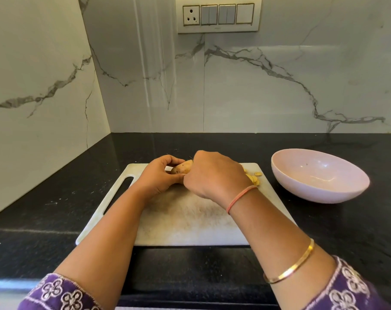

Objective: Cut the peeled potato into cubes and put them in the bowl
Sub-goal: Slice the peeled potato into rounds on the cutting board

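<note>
A potato [181, 168] with brownish skin patches lies on the far part of the white cutting board [190, 220]. My left hand [161, 175] curls round its left end. My right hand [212, 175] is fisted just right of the potato, fingers curled downward; what it grips is hidden by the hand itself. Several small yellow potato pieces [254, 176] lie on the board behind my right hand. The empty pale pink bowl [317, 175] sits on the counter right of the board.
The board lies on a black stone counter [55, 209], its handle slot [120, 193] at the left. Marble walls close the corner at left and behind. A switch panel [219, 15] hangs on the back wall.
</note>
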